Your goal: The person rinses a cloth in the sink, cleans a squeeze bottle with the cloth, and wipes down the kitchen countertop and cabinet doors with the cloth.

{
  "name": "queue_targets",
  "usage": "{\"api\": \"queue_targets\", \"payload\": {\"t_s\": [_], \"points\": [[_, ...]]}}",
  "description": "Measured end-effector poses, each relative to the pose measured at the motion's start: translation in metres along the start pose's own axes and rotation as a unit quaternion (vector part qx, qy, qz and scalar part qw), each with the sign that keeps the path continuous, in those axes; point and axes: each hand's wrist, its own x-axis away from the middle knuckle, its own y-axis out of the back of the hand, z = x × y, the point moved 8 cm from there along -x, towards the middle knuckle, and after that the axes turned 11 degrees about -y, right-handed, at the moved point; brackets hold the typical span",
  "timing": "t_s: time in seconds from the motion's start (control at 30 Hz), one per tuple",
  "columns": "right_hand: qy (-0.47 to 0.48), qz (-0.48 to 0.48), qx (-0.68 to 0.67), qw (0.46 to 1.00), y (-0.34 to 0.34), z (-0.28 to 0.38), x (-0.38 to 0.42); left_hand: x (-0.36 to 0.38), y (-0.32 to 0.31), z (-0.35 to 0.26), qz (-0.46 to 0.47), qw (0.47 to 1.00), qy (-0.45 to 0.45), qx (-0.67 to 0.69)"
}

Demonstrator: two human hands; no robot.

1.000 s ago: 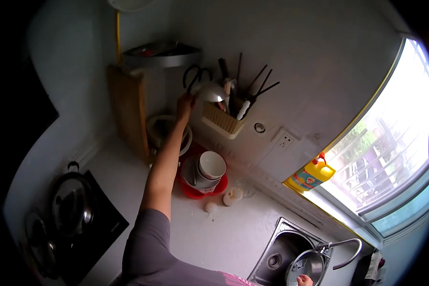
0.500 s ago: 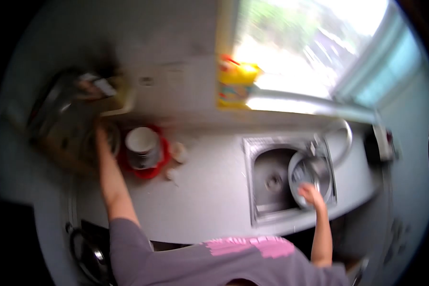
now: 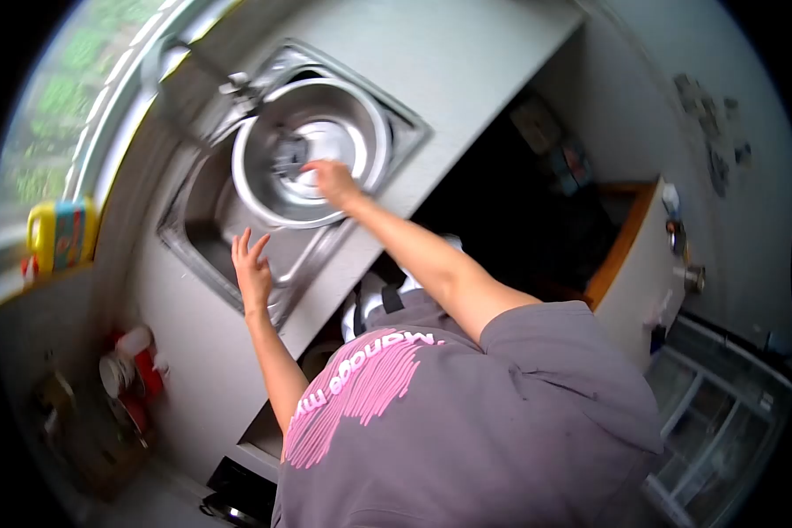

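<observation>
A round metal basin sits over the far part of the steel sink. My right hand is over the basin's near side, its fingers curled and an index finger pointing inward. Whether something small is pinched there is too blurred to see. A greyish patch, perhaps an object or a reflection, shows inside the basin just past those fingers. My left hand hovers over the sink's near-left part, below the basin, with its fingers spread and nothing in them.
The faucet curves over the sink's back edge. A yellow jug stands on the windowsill. Further left, a red tray and a white cup rest on the counter. An opened cabinet door juts out at right.
My view has turned toward the sink. My left hand has come from the far left of the counter to the sink. The right hand stays at the basin.
</observation>
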Motion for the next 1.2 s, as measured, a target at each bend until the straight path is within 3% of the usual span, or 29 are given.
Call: {"api": "queue_targets", "payload": {"t_s": [0.03,0.1,0.13,0.17,0.27,0.5,0.57,0.6,0.63,0.7,0.73,0.77,0.8,0.83,0.9,0.97,1.0,1.1,1.13,1.2], "points": [[-0.102,0.052,-0.081,0.99,0.008,-0.002,0.011,-0.011,-0.029,-0.004,-0.001,0.985,0.041,0.167],[-0.031,0.128,-0.07,0.989,0.006,0.002,0.032,-0.019,-0.049,-0.028,-0.053,0.938,0.149,0.308],[-0.052,0.154,-0.055,0.985,0.012,0.007,0.041,-0.027,-0.044,-0.053,0.009,0.993,0.067,0.099],[-0.065,0.18,-0.037,0.981,0.018,0.013,0.045,-0.026,-0.046,-0.062,0.062,0.994,0.084,0.006],[-0.052,0.175,-0.086,0.98,0.034,0.033,0.042,-0.014,-0.052,-0.065,0.123,0.983,0.139,0.001],[-0.014,0.209,-0.077,0.975,0.054,0.074,-0.002,0.014,-0.052,-0.031,0.161,0.975,0.15,-0.024],[-0.039,0.296,-0.059,0.953,0.054,0.08,-0.006,0.02,-0.066,-0.013,0.189,0.959,0.192,0.093],[0.004,0.322,-0.116,0.939,0.057,0.088,-0.012,0.012,-0.064,-0.037,0.168,0.941,0.262,0.131],[0.044,0.353,-0.174,0.918,0.051,0.087,-0.012,0.006,-0.06,-0.053,0.125,0.926,0.303,0.185],[0.012,0.368,-0.15,0.918,0.022,0.043,-0.018,-0.013,-0.064,-0.065,0.011,0.849,0.292,0.439],[0.159,0.273,0.075,0.946,0.036,0.032,-0.014,-0.014,-0.06,-0.028,0.006,0.948,0.23,0.22],[0.193,0.235,0.155,0.94,0.054,0.029,-0.015,-0.021,-0.056,0.003,-0.003,0.987,0.158,-0.019],[0.224,0.193,0.233,0.926,0.071,0.025,-0.017,-0.03,-0.05,-0.041,0.021,0.975,0.127,-0.18],[0.152,0.242,0.18,0.941,0.085,0.016,-0.029,-0.041,-0.057,-0.026,-0.062,0.988,0.121,0.073],[0.135,0.252,0.002,0.958,0.127,0.003,-0.074,-0.051,-0.069,-0.034,-0.103,0.963,0.169,0.185],[0.142,0.106,-0.069,0.982,0.211,-0.001,-0.144,-0.066,-0.065,-0.079,-0.108,0.986,0.128,0.024],[0.232,0.041,-0.015,0.972,0.249,-0.009,-0.181,-0.069,-0.068,-0.087,-0.131,0.98,0.144,0.031],[0.174,-0.115,0.012,0.978,0.391,-0.029,-0.321,-0.068,-0.088,-0.093,-0.202,0.969,0.145,-0.016],[0.226,-0.195,0.073,0.952,0.441,-0.015,-0.354,-0.062,-0.098,-0.095,-0.225,0.96,0.166,-0.007],[0.236,-0.24,0.132,0.932,0.505,-0.014,-0.436,-0.058,-0.123,-0.107,-0.254,0.945,0.207,0.002]]}}
